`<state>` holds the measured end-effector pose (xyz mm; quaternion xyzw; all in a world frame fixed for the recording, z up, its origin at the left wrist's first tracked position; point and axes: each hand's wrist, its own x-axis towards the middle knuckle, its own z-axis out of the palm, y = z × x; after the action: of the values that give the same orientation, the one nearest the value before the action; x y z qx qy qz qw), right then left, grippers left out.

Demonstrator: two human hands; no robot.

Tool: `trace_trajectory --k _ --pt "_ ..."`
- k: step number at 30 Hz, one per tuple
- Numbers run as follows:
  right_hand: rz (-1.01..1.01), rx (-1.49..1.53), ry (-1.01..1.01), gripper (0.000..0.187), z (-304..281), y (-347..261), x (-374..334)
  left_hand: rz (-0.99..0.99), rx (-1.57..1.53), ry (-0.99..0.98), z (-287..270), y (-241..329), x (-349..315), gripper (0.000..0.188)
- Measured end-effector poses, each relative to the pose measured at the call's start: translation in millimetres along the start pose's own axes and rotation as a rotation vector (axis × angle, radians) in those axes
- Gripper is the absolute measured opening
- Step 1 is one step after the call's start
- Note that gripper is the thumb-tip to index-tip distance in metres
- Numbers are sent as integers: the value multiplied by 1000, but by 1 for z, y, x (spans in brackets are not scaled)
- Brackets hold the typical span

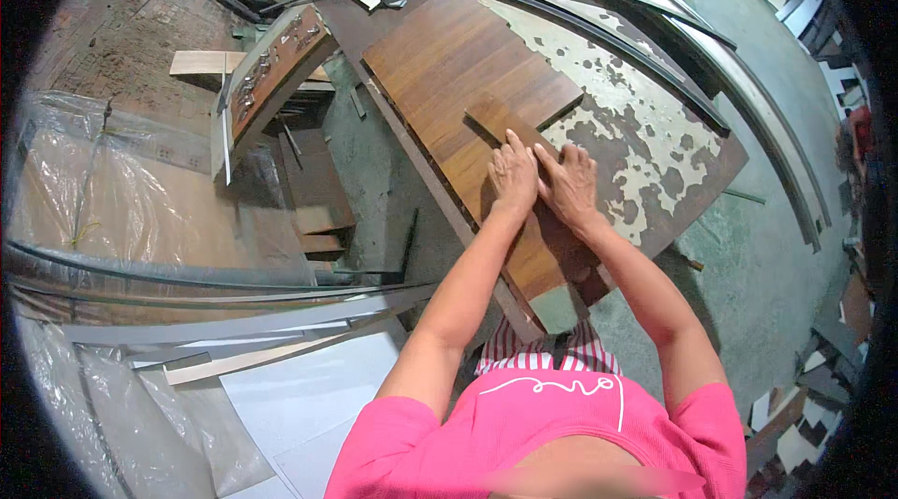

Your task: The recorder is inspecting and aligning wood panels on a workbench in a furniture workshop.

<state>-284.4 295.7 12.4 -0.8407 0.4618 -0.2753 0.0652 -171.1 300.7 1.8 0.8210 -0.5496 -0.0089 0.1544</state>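
Note:
A narrow brown wooden plank lies slantwise on a wood-grain panel, both on the workbench. My left hand rests at the plank's left edge, fingers stretched forward and mostly flat, fingertips touching the plank. Beside it, my right hand bears on the plank with its fingers bent over the right edge; the thumb points at my left hand. Part of the plank is hidden under both hands. Near my body lies a wood-grain piece with a greenish-grey patch at its end.
The bench's right part has a dark surface with peeling pale patches. Long dark metal strips run along its far side. At left stand a tilted board with metal fittings and plastic-wrapped panels. Scraps litter the right floor.

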Motion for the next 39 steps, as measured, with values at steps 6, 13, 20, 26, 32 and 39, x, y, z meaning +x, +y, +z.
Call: trace_trajectory --k 6,13,20,26,32,39 --pt "5 -35 13 51 61 -13 95 -47 -51 72 10 -39 105 48" --pt "36 -43 -108 51 151 -33 232 -69 -76 99 25 -110 252 45" --pt "27 -112 -100 47 217 -41 337 -114 -89 82 35 -154 372 37" --pt "3 -155 -68 41 234 -40 376 -166 -98 73 39 -162 419 39" --pt "24 -145 -155 45 211 -47 333 -206 -103 62 34 -153 371 36" --pt "-18 -98 -168 50 142 -38 212 -306 -175 -49 12 -100 237 43"
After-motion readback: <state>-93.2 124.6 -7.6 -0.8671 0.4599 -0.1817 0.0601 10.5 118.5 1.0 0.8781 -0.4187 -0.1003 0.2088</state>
